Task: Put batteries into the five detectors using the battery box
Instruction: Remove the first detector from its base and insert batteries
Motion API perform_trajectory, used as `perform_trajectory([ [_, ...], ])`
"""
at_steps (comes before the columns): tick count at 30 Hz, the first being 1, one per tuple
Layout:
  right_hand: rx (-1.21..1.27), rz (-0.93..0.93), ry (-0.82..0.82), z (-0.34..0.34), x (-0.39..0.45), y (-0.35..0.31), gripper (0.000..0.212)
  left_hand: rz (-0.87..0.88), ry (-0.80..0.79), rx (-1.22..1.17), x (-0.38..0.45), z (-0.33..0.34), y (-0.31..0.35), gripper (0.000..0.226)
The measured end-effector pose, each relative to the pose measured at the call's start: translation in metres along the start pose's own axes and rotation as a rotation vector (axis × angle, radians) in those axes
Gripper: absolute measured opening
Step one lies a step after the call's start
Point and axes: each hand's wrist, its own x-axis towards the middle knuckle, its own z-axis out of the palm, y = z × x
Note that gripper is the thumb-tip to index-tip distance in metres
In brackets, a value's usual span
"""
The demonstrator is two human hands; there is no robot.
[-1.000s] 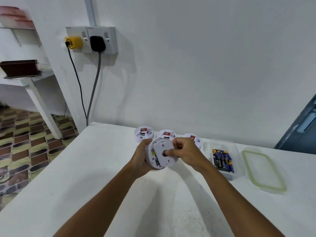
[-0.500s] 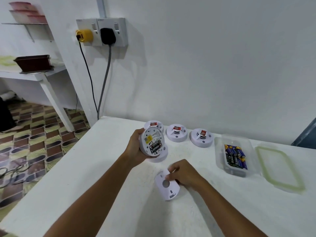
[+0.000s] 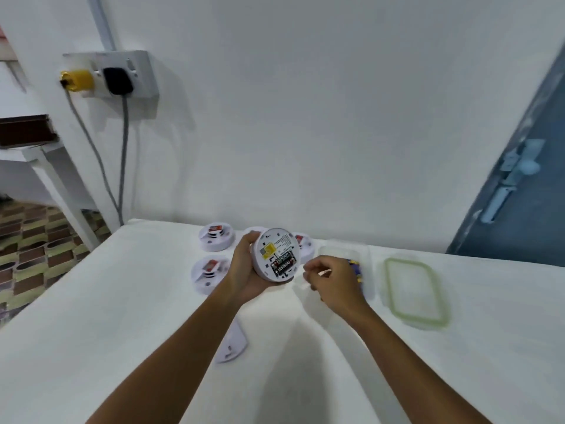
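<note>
My left hand (image 3: 244,270) holds a round white detector (image 3: 275,258) with its back toward me; black batteries (image 3: 284,264) sit in its open compartment. My right hand (image 3: 333,283) hovers just right of it, fingers curled, over the near end of the clear battery box (image 3: 363,255); I cannot tell whether it holds anything. Blue batteries (image 3: 356,269) peek out past its knuckles. The detector's white cover plate (image 3: 234,344) lies on the table, partly under my left forearm. Other detectors rest on the table: one at the back left (image 3: 215,237), one nearer left (image 3: 208,272), and one (image 3: 304,246) behind the held detector.
The box's green-rimmed lid (image 3: 412,292) lies to the right of the box. The white table (image 3: 122,316) meets the wall at the back and drops off on the left. A wall socket (image 3: 113,75) with two plugs and cables hangs at upper left. A blue door (image 3: 519,194) stands at right.
The right hand let go of the cover plate on the table and moved right to the battery box. The left hand carried the detector right; the view shifted.
</note>
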Motion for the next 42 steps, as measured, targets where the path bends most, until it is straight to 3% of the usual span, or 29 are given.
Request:
perform_trajectory([
  [4, 0.051, 0.055, 0.045, -0.074, -0.006, 0.023, 0.010, -0.031, -0.031, 0.040, 0.022, 0.074, -0.051, 0.051],
  [13, 0.090, 0.134, 0.131, -0.185, -0.016, 0.075, 0.017, -0.086, -0.074, -0.021, 0.055, 0.180, -0.134, 0.048],
  [21, 0.075, 0.131, 0.114, -0.206, 0.000, 0.094, 0.012, 0.034, -0.100, 0.033, 0.066, 0.213, -0.156, 0.041],
  [27, 0.165, 0.139, 0.090, -0.211, 0.009, 0.097, 0.025, 0.079, -0.121, 0.053, 0.076, 0.213, -0.161, 0.044],
  [36, 0.163, 0.134, 0.292, -0.186, 0.019, 0.101, 0.022, 0.136, -0.083, 0.047, 0.081, 0.200, -0.162, 0.050],
  [38, 0.243, 0.150, 0.298, -0.181, 0.017, 0.096, 0.017, 0.147, -0.068, 0.078, 0.078, 0.197, -0.160, 0.052],
  [42, 0.647, 0.247, 0.343, -0.184, 0.017, 0.093, 0.015, 0.150, -0.029, 0.084, 0.078, 0.184, -0.152, 0.056],
])
